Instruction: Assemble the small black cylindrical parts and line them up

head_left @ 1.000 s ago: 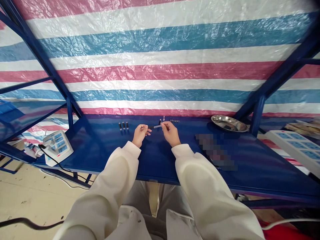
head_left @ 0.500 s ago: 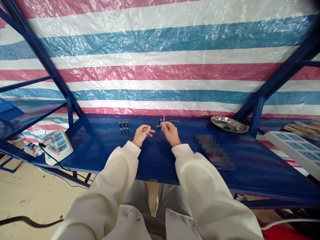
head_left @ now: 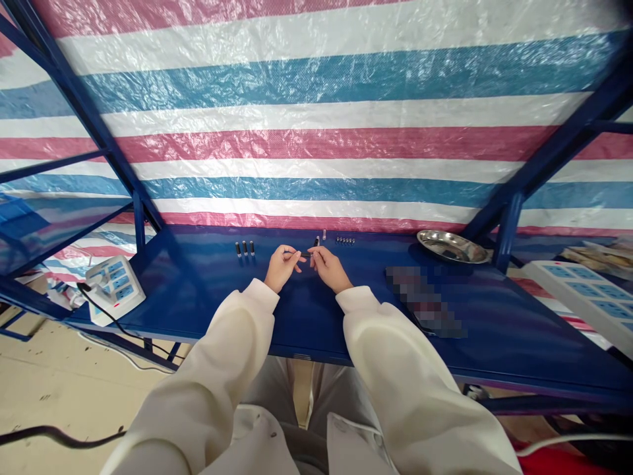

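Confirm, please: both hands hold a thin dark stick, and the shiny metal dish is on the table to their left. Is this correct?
The side is wrong: the head view shows the dish to the right of the left hand and right hand, which hold the stick.

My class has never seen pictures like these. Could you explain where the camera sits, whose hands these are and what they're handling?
No machine appears here: every picture comes from one camera worn on the head, looking forward and down. The wearer's bare left hand and bare right hand hold between them a slim dark rod, partly hidden. Beyond them on the dark blue tabletop are, from left to right, three short black cylinders and a row of small shiny metal pieces; farther right sits a shiny silver metal dish.
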Motion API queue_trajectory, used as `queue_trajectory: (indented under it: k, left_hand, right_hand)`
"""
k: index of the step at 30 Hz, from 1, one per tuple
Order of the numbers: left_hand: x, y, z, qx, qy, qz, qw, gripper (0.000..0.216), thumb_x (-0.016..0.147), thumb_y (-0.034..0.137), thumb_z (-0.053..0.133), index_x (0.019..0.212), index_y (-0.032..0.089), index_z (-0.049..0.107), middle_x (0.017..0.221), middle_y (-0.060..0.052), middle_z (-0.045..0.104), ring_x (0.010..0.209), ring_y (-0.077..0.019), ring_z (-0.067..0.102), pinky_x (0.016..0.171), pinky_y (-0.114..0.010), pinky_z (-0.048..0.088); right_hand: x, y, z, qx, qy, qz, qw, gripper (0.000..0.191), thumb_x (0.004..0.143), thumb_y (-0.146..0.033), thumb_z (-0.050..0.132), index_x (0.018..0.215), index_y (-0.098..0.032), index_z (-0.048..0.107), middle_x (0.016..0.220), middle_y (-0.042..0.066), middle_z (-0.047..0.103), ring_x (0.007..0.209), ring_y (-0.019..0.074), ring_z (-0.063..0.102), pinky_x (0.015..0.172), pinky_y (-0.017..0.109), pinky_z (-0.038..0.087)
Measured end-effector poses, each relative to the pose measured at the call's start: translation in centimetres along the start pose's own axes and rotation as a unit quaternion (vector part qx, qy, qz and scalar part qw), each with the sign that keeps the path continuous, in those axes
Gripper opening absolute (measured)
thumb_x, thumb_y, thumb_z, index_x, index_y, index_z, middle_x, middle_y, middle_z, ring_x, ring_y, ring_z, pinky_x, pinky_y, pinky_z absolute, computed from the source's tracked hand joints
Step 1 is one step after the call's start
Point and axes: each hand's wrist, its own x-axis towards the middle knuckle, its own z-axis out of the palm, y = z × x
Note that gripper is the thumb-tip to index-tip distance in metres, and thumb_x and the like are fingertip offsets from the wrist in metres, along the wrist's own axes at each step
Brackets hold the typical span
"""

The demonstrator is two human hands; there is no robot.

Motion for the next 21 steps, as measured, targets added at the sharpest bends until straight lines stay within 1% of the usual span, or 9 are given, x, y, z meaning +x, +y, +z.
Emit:
queue_trajectory:
  k: [3,6,8,10,13,16,19,21]
  left_hand:
    - [0.0,-0.1,0.0,0.017,-0.013,0.038,0.999,0.030,0.076,0.041,0.062,0.084,0.017,0.046,0.075,-0.003,0.069,0.046,-0.0080,0.057,0.052,-0.023,0.045]
    - [-0.1,-0.2,0.1,0.053,-0.028,0.066,0.996,0.023,0.079,0.036,0.059,0.088,0.016,0.050,0.080,-0.004,0.068,0.048,-0.0079,0.057,0.054,-0.023,0.047]
    - [-0.2,-0.3,0.1,0.112,-0.029,0.091,0.989,0.017,0.080,0.031,0.058,0.090,0.017,0.054,0.084,-0.004,0.068,0.050,-0.0077,0.057,0.055,-0.023,0.047]
    - [-0.4,-0.2,0.0,0.189,-0.022,0.128,0.973,0.013,0.081,0.027,0.058,0.089,0.018,0.058,0.087,-0.003,0.068,0.055,-0.0088,0.059,0.058,-0.023,0.047]
    - [-0.2,0.7,-0.3,0.303,-0.032,0.195,0.932,0.011,0.082,0.026,0.057,0.089,0.019,0.063,0.089,-0.003,0.068,0.069,-0.0126,0.061,0.068,-0.026,0.047]
    - [0.7,3.2,-1.2,0.400,-0.085,0.246,0.879,0.011,0.083,0.025,0.057,0.086,0.019,0.066,0.091,-0.004,0.069,0.084,-0.0166,0.061,0.079,-0.031,0.043]
    - [2.3,6.3,-2.9,0.510,-0.113,0.247,0.816,0.010,0.081,0.023,0.058,0.083,0.020,0.068,0.097,-0.005,0.067,0.095,-0.0203,0.056,0.085,-0.036,0.037]
    - [3.7,8.0,-4.2,0.579,-0.132,0.223,0.773,0.008,0.078,0.020,0.060,0.079,0.019,0.068,0.099,-0.005,0.065,0.100,-0.0229,0.052,0.086,-0.038,0.033]
  right_hand:
    - [0.0,0.2,0.1,-0.013,-0.004,0.004,1.000,0.035,0.090,-0.043,0.033,0.099,-0.017,0.054,0.065,0.001,0.057,0.057,0.0132,0.054,0.064,0.027,0.045]
    - [0.0,0.4,0.0,-0.029,0.002,0.016,0.999,0.035,0.090,-0.041,0.031,0.101,-0.017,0.053,0.064,0.001,0.058,0.057,0.0138,0.054,0.064,0.028,0.044]
    - [0.1,0.5,0.0,-0.041,0.006,0.028,0.999,0.035,0.090,-0.040,0.030,0.102,-0.017,0.053,0.064,0.001,0.058,0.056,0.0142,0.054,0.063,0.028,0.044]
    - [0.1,0.5,-0.1,-0.049,0.005,0.038,0.998,0.036,0.089,-0.039,0.029,0.103,-0.016,0.053,0.063,0.002,0.058,0.056,0.0148,0.055,0.063,0.028,0.044]
    - [0.0,0.4,-0.1,-0.053,-0.002,0.043,0.998,0.036,0.089,-0.037,0.028,0.106,-0.016,0.052,0.064,0.002,0.059,0.056,0.0151,0.055,0.063,0.029,0.044]
    - [0.0,0.2,-0.2,-0.053,-0.011,0.044,0.998,0.037,0.090,-0.034,0.027,0.112,-0.015,0.050,0.063,0.002,0.059,0.056,0.0152,0.056,0.064,0.029,0.045]
    - [0.0,0.0,-0.2,-0.060,-0.014,0.042,0.997,0.037,0.090,-0.033,0.027,0.114,-0.015,0.049,0.064,0.002,0.059,0.057,0.0152,0.056,0.065,0.029,0.045]
    - [0.0,0.0,-0.2,-0.071,-0.014,0.040,0.997,0.034,0.089,-0.031,0.030,0.112,-0.016,0.051,0.064,0.001,0.060,0.059,0.0156,0.057,0.067,0.029,0.046]
